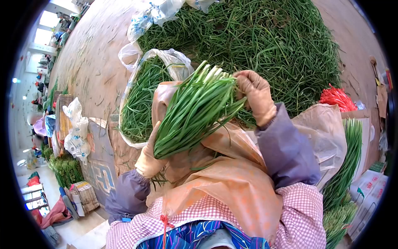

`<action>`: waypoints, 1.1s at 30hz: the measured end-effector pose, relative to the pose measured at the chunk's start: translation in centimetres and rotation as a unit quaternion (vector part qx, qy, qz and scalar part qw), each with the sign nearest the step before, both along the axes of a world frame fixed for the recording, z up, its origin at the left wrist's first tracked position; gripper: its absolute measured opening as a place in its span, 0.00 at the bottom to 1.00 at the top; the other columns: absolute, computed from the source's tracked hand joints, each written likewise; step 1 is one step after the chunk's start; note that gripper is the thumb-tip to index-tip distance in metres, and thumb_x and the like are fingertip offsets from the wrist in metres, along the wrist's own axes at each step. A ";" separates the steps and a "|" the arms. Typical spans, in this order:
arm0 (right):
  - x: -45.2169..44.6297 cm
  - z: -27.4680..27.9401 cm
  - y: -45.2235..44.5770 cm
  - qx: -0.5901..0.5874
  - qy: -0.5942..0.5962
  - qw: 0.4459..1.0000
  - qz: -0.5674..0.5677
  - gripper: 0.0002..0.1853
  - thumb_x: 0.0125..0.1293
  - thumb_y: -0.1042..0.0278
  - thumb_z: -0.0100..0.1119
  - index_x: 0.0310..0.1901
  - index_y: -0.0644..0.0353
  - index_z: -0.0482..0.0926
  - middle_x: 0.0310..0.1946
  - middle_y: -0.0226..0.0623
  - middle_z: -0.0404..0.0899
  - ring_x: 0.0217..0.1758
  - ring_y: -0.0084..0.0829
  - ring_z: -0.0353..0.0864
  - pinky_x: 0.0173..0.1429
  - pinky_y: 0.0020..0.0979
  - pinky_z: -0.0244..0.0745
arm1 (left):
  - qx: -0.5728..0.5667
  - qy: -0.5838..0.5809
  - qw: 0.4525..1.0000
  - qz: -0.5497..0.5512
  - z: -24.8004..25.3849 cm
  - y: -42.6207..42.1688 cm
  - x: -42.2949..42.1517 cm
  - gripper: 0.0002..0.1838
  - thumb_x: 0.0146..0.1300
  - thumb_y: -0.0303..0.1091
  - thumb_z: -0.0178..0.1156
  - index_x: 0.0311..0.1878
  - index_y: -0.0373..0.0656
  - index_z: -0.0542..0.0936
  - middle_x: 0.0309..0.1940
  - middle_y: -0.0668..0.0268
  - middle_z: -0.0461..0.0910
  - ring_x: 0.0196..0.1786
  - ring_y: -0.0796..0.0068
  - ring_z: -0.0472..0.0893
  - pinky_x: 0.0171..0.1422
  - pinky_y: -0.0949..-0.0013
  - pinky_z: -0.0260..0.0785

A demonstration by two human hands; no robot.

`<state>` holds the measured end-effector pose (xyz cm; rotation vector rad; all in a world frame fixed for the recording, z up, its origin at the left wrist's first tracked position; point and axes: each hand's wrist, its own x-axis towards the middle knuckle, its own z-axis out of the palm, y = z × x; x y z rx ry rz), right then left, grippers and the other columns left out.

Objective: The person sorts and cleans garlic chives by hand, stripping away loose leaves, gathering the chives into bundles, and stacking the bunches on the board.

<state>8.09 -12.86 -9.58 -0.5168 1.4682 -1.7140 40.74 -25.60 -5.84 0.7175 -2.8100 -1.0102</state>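
A thick bunch of garlic chives (195, 112) lies across my lap, its pale cut ends pointing up and away from me. My left hand (150, 159), in a tan glove, grips it from below at the leafy lower left side. At the upper right edge of the bunch, by the stem ends, my gloved right hand (256, 96) has its fingers pinched together. What sits between those fingertips is hidden. A translucent orange-brown apron (224, 178) covers my lap under the bunch.
A large heap of loose chives (257, 45) spreads ahead. A white plastic bag (176, 62) of chives stands just left of the bunch. Bundled chives (346, 162) and red ties (338, 98) are on the right. Cardboard (97, 159) and more bundles (66, 170) lie left.
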 end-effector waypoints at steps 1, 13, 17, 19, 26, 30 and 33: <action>0.1 -0.7 -0.8 -0.047 -0.004 0.996 -0.069 0.10 0.67 0.67 0.63 0.47 0.61 0.80 0.26 0.22 0.76 0.26 0.14 0.69 0.29 0.18 0.65 | 0.012 -0.002 1.000 0.008 -0.4 -0.2 0.2 0.51 0.56 0.18 0.63 0.77 0.44 0.43 0.62 0.56 0.75 0.62 0.66 0.77 0.64 0.68 0.69; -7.5 -3.5 6.1 0.216 0.428 0.860 -0.173 0.28 0.62 0.66 0.66 0.64 0.47 0.71 0.62 0.41 0.73 0.66 0.38 0.71 0.68 0.36 0.67 | -0.095 -0.065 0.988 -0.107 -1.7 -1.5 1.5 0.40 0.56 0.22 0.62 0.72 0.33 0.56 0.60 0.61 0.76 0.66 0.63 0.72 0.75 0.65 0.57; 1.0 4.1 2.6 0.027 0.339 0.940 0.023 0.17 0.60 0.66 0.69 0.48 0.65 0.81 0.37 0.43 0.83 0.42 0.34 0.84 0.52 0.33 0.78 | -0.118 -0.031 0.984 -0.127 -2.1 -1.9 0.9 0.36 0.52 0.21 0.62 0.67 0.33 0.63 0.57 0.59 0.78 0.63 0.60 0.74 0.74 0.64 0.58; 2.6 5.5 0.6 0.211 0.468 0.844 0.157 0.17 0.64 0.65 0.63 0.53 0.64 0.79 0.41 0.47 0.84 0.42 0.42 0.85 0.51 0.32 0.77 | -0.025 -0.006 0.999 -0.047 -2.0 -1.2 0.7 0.30 0.48 0.19 0.61 0.59 0.35 0.73 0.54 0.57 0.79 0.61 0.55 0.75 0.72 0.62 0.60; 3.0 -0.7 -1.3 0.081 0.199 0.976 0.034 0.10 0.66 0.74 0.58 0.47 0.61 0.82 0.30 0.37 0.84 0.32 0.22 0.79 0.42 0.26 0.76 | -0.009 -0.002 0.996 -0.091 -2.0 -2.1 1.2 0.44 0.49 0.15 0.61 0.72 0.31 0.55 0.56 0.58 0.78 0.60 0.64 0.77 0.68 0.67 0.65; -3.1 -4.9 0.1 0.117 0.230 0.951 -0.172 0.05 0.68 0.71 0.60 0.42 0.61 0.82 0.31 0.28 0.82 0.30 0.20 0.77 0.37 0.26 0.73 | 0.055 -0.010 0.996 -0.071 -2.3 -2.3 1.5 0.39 0.48 0.14 0.60 0.68 0.32 0.63 0.53 0.58 0.80 0.58 0.61 0.78 0.68 0.64 0.65; -7.3 -4.8 2.9 0.196 0.265 0.917 -0.225 0.04 0.68 0.72 0.60 0.42 0.60 0.81 0.27 0.26 0.79 0.29 0.19 0.72 0.35 0.25 0.69 | -0.087 -0.030 0.976 -0.198 -1.2 -2.6 0.8 0.32 0.48 0.13 0.59 0.61 0.34 0.72 0.51 0.58 0.80 0.56 0.59 0.78 0.65 0.63 0.67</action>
